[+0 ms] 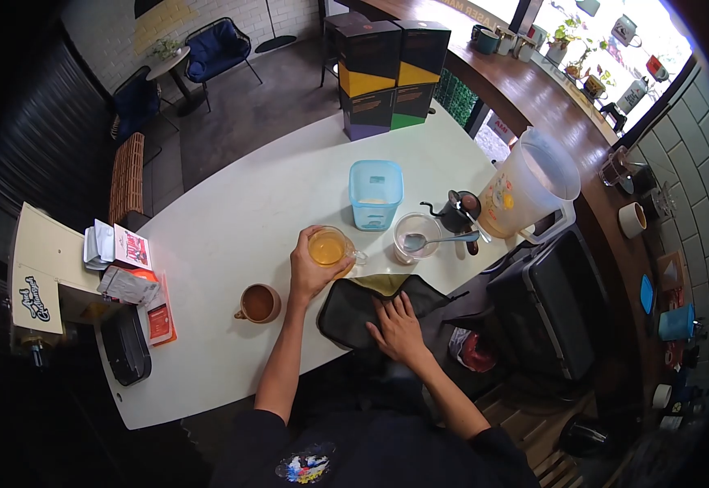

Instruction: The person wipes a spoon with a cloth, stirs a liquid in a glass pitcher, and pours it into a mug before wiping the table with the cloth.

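Observation:
My left hand (312,264) is wrapped round a clear glass cup (329,246) of amber liquid, its handle pointing right. My right hand (398,328) lies with fingers spread on a dark folded cloth or pouch (346,313) at the table's near edge. A patch of olive green shows along the top of that dark item. Left of my left forearm stands a brown mug (258,303) with brown liquid in it. Just beyond my hands are a light blue plastic container (376,195) and a clear plastic cup (406,250) with a metal spoon (438,240) across it.
A large plastic pitcher (531,183) stands at the right, beside a small dark gooseneck kettle (456,214). Dark boxes (391,73) are stacked at the far edge of the white table (232,220). Packets (131,285) and a black tray (125,346) lie at the left.

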A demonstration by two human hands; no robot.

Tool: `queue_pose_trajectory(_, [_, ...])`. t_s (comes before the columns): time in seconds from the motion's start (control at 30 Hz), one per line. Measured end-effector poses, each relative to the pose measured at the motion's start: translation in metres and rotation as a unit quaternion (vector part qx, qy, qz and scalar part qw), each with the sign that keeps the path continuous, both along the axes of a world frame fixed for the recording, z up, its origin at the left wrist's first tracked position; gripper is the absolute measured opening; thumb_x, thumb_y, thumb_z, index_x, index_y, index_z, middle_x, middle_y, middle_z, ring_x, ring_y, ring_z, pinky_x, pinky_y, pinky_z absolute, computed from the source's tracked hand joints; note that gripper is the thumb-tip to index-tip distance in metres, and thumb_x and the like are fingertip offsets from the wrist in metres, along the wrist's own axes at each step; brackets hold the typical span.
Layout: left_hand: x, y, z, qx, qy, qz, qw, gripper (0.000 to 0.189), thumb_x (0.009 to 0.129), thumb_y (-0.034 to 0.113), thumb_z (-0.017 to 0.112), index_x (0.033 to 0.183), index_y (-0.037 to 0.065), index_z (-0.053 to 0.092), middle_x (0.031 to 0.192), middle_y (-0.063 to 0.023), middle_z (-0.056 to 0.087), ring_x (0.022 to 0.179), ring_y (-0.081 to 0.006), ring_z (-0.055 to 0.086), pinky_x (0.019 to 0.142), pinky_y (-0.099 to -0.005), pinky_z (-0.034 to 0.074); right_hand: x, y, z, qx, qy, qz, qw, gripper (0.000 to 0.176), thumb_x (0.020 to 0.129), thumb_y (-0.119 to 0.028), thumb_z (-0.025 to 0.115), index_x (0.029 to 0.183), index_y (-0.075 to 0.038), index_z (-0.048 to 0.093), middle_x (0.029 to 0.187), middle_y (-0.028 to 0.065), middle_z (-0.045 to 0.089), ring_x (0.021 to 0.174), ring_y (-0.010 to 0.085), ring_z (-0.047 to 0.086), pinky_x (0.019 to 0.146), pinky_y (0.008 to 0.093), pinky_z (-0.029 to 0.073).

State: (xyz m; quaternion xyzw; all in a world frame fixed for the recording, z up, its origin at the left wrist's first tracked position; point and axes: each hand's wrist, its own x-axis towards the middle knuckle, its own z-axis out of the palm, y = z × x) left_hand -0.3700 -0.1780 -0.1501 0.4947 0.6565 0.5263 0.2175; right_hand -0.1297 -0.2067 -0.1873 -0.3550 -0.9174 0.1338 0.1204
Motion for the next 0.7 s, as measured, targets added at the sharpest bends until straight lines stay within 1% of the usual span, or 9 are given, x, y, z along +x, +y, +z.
queue_pose_trajectory(0.03, [0.002,0.000,0.000,0.019,-0.023,0.009,1.000,0.076,0.060,0.021,0.094,0.120,0.000,0.052,0.111,-0.0163,0.067,0.106,-0.0252,0.065,0.095,-0.0364,0.052,0.000,0.001,-0.001,0.000,0.000,-0.001,1.000,0.056,0.097,-0.039,0.052,0.136,0.001,0.050,0.135,0.0183,0.052,0.136,0.0335,0.039,0.120,0.0470,0.020])
queue_pose_trajectory(0.1, [0.001,0.002,-0.003,0.027,-0.020,0.011,0.999,0.074,0.060,0.020,0.094,0.119,-0.001,0.053,0.112,-0.0157,0.066,0.106,-0.0242,0.065,0.095,-0.0356,0.052,-0.001,0.001,-0.001,0.011,0.015,-0.001,1.000,0.055,0.097,-0.039,0.052,0.133,0.001,0.052,0.134,0.0183,0.052,0.135,0.0339,0.040,0.119,0.0473,0.020])
queue_pose_trajectory(0.23, [-0.001,0.003,-0.005,0.033,-0.030,0.012,0.999,0.069,0.061,0.016,0.093,0.116,-0.002,0.055,0.113,-0.0146,0.066,0.106,-0.0229,0.065,0.096,-0.0351,0.052,-0.003,0.002,-0.001,0.017,0.010,0.000,1.000,0.054,0.096,-0.039,0.053,0.132,0.001,0.053,0.133,0.0186,0.053,0.133,0.0344,0.042,0.119,0.0482,0.021])
queue_pose_trajectory(0.27, [0.000,0.001,0.001,0.033,-0.030,0.012,0.999,0.069,0.061,0.016,0.093,0.116,-0.002,0.055,0.113,-0.0146,0.066,0.106,-0.0229,0.065,0.096,-0.0351,0.052,-0.004,0.003,-0.002,0.018,0.006,0.002,1.000,0.054,0.096,-0.039,0.053,0.132,0.002,0.053,0.132,0.0188,0.053,0.132,0.0347,0.043,0.118,0.0486,0.022])
queue_pose_trajectory(0.33, [0.000,-0.004,0.014,0.024,-0.037,0.010,0.999,0.064,0.062,0.008,0.090,0.116,-0.002,0.056,0.115,-0.0122,0.065,0.108,-0.0203,0.062,0.098,-0.0345,0.050,-0.005,0.004,-0.003,0.017,0.003,0.004,1.000,0.054,0.096,-0.038,0.053,0.132,0.002,0.053,0.132,0.0190,0.053,0.131,0.0350,0.043,0.118,0.0490,0.022])
queue_pose_trajectory(0.37, [-0.002,-0.005,0.017,0.023,-0.037,0.012,0.999,0.064,0.062,0.008,0.090,0.116,-0.002,0.056,0.115,-0.0122,0.065,0.108,-0.0203,0.062,0.098,-0.0345,0.050,-0.006,0.004,-0.002,0.026,0.012,0.003,1.000,0.054,0.096,-0.038,0.054,0.132,0.002,0.052,0.131,0.0193,0.054,0.131,0.0351,0.043,0.118,0.0492,0.023])
queue_pose_trajectory(0.43, [-0.010,-0.008,0.022,0.057,-0.063,0.016,0.996,0.068,0.060,0.008,0.092,0.116,-0.003,0.056,0.112,-0.0134,0.066,0.106,-0.0198,0.064,0.096,-0.0339,0.052,-0.011,0.005,0.000,0.031,0.020,0.005,0.999,0.054,0.095,-0.037,0.054,0.132,0.003,0.052,0.130,0.0196,0.054,0.131,0.0352,0.043,0.118,0.0493,0.024])
queue_pose_trajectory(0.63, [-0.029,-0.027,0.061,0.068,-0.065,0.042,0.995,0.067,0.060,0.006,0.091,0.116,-0.004,0.055,0.115,-0.0136,0.064,0.107,-0.0196,0.062,0.097,-0.0337,0.051,-0.036,0.024,0.000,0.041,0.037,0.020,0.998,0.054,0.095,-0.036,0.054,0.131,0.004,0.052,0.127,0.0196,0.056,0.127,0.0364,0.046,0.117,0.0506,0.025])
queue_pose_trajectory(0.7, [-0.033,-0.036,0.077,0.082,-0.064,0.054,0.993,0.068,0.059,0.007,0.092,0.116,-0.004,0.056,0.116,-0.0138,0.064,0.108,-0.0200,0.062,0.098,-0.0343,0.050,-0.048,0.033,0.004,0.016,0.001,0.026,1.000,0.053,0.095,-0.037,0.053,0.129,0.004,0.053,0.125,0.0192,0.057,0.124,0.0367,0.048,0.116,0.0507,0.026])
